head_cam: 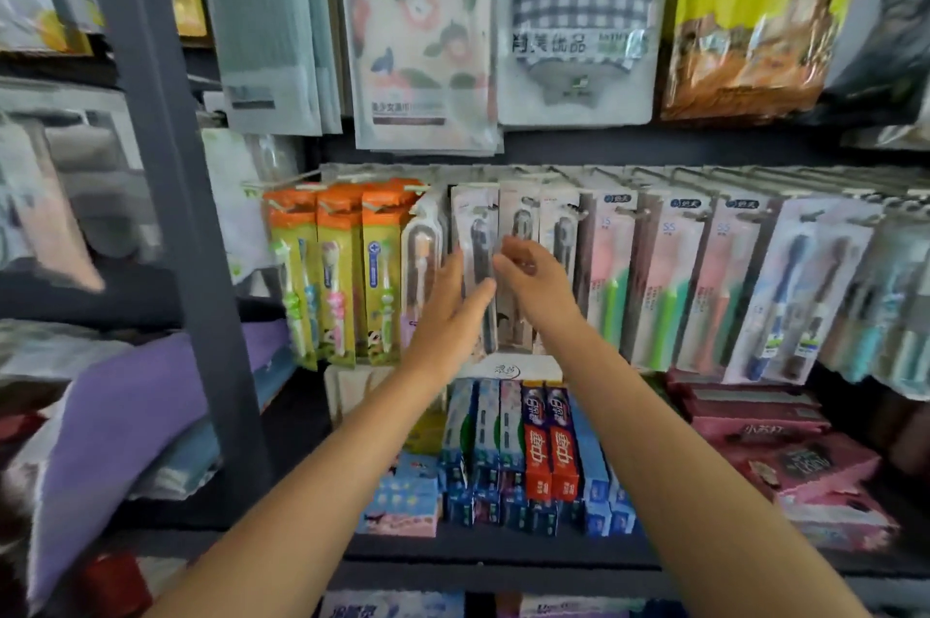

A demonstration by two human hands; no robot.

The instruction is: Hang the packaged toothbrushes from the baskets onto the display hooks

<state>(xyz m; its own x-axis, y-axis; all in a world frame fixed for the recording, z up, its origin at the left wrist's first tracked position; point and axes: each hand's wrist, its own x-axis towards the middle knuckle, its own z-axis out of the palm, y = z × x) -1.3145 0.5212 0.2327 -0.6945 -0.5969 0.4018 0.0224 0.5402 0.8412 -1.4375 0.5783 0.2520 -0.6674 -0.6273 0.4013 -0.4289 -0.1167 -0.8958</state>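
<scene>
A clear toothbrush pack [475, 265], long axis upright, is pressed flat by the left hand [453, 315] with straight fingers. At its right edge the right hand [533, 280] is curled; its grip cannot be told. The pack hangs below its display hook [453, 187]. "SS" is read on neighbouring packs [664, 285].

The red toothpaste boxes [549, 446] read "中华", and the pink-and-green toothbrush packs [664, 285] read "SS".
</scene>
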